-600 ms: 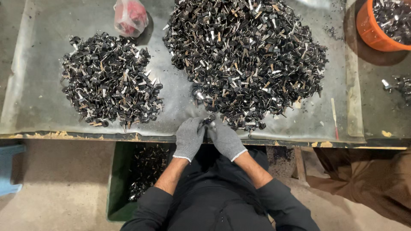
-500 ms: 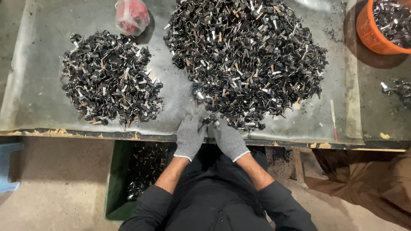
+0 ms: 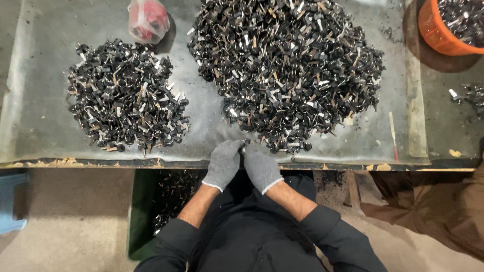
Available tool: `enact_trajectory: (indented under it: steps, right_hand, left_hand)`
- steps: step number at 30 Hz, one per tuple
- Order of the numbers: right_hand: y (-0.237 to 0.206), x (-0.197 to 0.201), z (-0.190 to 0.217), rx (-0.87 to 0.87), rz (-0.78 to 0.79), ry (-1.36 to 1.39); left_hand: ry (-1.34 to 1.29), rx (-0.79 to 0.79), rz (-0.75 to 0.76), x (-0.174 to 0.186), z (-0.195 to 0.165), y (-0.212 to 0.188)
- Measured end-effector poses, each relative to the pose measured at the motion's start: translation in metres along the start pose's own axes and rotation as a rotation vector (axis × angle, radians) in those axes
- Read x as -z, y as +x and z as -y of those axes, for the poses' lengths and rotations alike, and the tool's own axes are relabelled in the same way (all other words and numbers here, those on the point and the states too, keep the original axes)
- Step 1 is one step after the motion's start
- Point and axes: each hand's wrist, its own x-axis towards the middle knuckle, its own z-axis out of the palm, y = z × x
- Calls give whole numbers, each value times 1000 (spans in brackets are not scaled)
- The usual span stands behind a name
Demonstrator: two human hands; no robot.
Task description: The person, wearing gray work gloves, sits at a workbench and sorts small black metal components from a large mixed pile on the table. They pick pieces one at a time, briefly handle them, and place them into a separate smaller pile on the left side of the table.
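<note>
Both hands wear grey knit gloves with pale cuffs: left hand (image 3: 223,164), right hand (image 3: 261,168). Black long sleeves pushed up the forearms; black zipped jacket, lower centre.

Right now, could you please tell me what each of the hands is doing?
Left hand: gloved, fingers curled on a small dark part at the table edge.
Right hand: gloved, fingers meeting the same part; its grip cannot be told.

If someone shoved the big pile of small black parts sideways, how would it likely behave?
The big pile would probably spread rather than slide whole, being loose small pieces. Interlocked bits may drag neighbours along. Strays could scatter toward the gloved hands, left hand, right hand.
</note>
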Motion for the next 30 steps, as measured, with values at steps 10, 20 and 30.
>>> enact_trajectory:
  steps: [10, 20, 30]
  right_hand:
    - [18, 31, -30, -51, 65, 382]
    - [-8, 30, -15, 231, -49, 155]
    - [-9, 0, 5, 171, -259, -403]
  left_hand:
    - [-70, 210, -36, 11, -13, 6]
    - [133, 79, -89, 10, -12, 3]
    - [-22, 32, -37, 9, -11, -1]
